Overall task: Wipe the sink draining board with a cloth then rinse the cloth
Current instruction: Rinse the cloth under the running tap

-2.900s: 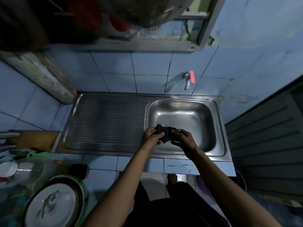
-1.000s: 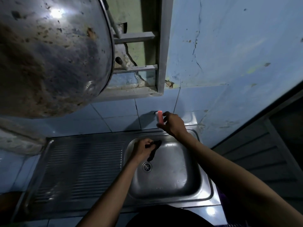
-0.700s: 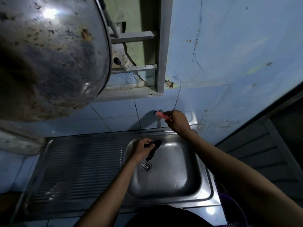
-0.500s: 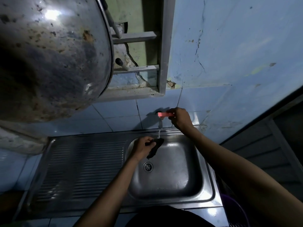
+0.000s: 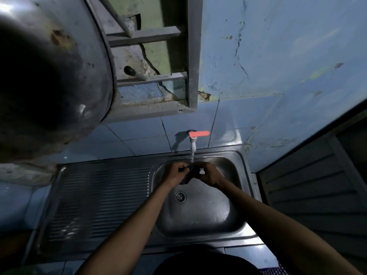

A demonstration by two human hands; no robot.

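Over the far edge of the sink basin [image 5: 200, 213], the left hand [image 5: 175, 173] and right hand [image 5: 207, 174] both grasp a dark cloth [image 5: 187, 175], holding it under water running from the tap [image 5: 193, 140] to rinse it, beside the draining board [image 5: 99, 199].

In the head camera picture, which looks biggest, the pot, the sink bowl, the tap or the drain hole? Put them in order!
1. pot, though it hangs nearest the camera, which makes it look bigger
2. sink bowl
3. tap
4. drain hole
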